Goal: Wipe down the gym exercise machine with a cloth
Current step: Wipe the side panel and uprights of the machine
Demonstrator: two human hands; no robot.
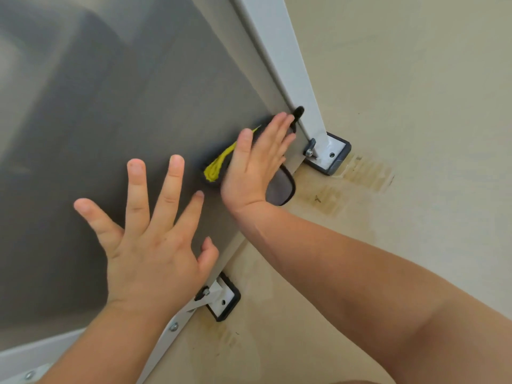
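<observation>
Beige floor [415,106], blotched with brownish stains [368,173], lies beneath the machine. Its white frame post [285,59] runs down to a bolted foot plate [331,155], and a second foot plate [223,297] sits lower in the view. Between them stands the broad grey panel [110,120] that you are working on.

Your right grip [255,167] is released, with fingers straight and together, and the flat palm presses the cloth [278,189] against the panel's lower corner. The cloth is dark with a yellow streak. It is trapped directly under that palm, showing on the thumb side and again beside the wrist, where a dark corner hangs past the panel's edge. Its long axis seems to follow your hand, slanting up toward the black fitting [298,110] on the post, which your fingertips almost reach.

Your left grip [149,245] is also released. Its fingers are splayed and it lies flat on the panel, holding nothing, a little below and to the left of the cloth.

The right one is plainly the working hand. With the post just ahead of its fingertips, there looks to be little room left in that direction. The unwiped grey expanse lies up and to the left, so the next stroke probably draws the cloth back across the panel, past your bracing left hand. Mind that overhanging corner, because light pressure could let the cloth slip off the edge.
</observation>
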